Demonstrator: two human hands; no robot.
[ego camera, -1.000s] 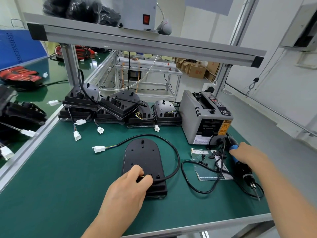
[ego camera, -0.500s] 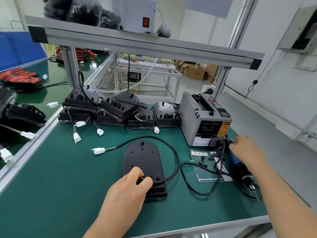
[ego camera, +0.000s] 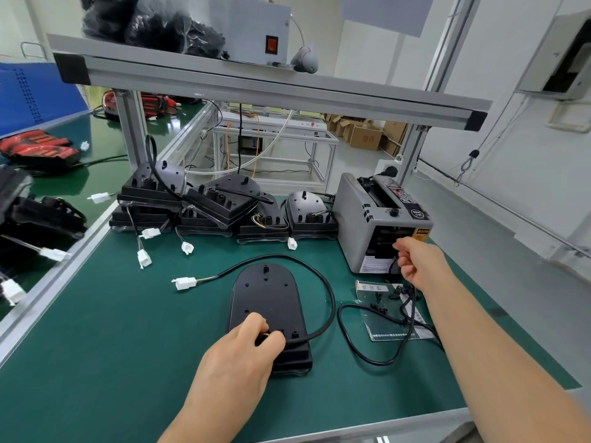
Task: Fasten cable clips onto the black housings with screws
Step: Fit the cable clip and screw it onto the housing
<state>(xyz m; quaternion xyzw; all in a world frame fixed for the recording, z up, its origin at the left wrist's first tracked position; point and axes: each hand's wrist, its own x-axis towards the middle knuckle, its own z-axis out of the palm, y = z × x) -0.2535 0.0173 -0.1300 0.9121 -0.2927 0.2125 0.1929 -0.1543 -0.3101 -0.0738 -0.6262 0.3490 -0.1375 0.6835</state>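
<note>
Pinching a small black piece, by my reading a cable clip point(ego camera: 266, 336), between thumb and forefinger, the left hand point(ego camera: 236, 356) rests on the near, square end of the black housing point(ego camera: 265, 298), where the cable point(ego camera: 323, 284) leaves the shell. This housing lies flat on the green surface point(ego camera: 112, 346), its long axis running straight away from the person and its rounded end farthest off. The cable loops out round the right side and back across the top to a white connector point(ego camera: 184, 282) on the left. The right hand point(ego camera: 419, 265) is well apart from that spot, up and to the right at the front of the grey tape dispenser point(ego camera: 361, 219). Its fingers are curled, but whether they hold anything cannot be told. Loose clips point(ego camera: 380, 297) lie on a printed sheet between the dispenser and the housing. The fastening point therefore sits under the left hand, toward the person and to the left of the right hand. The likely next move brings that hand back across the sheet to the housing's near end. No screwdriver shows in view.
</note>
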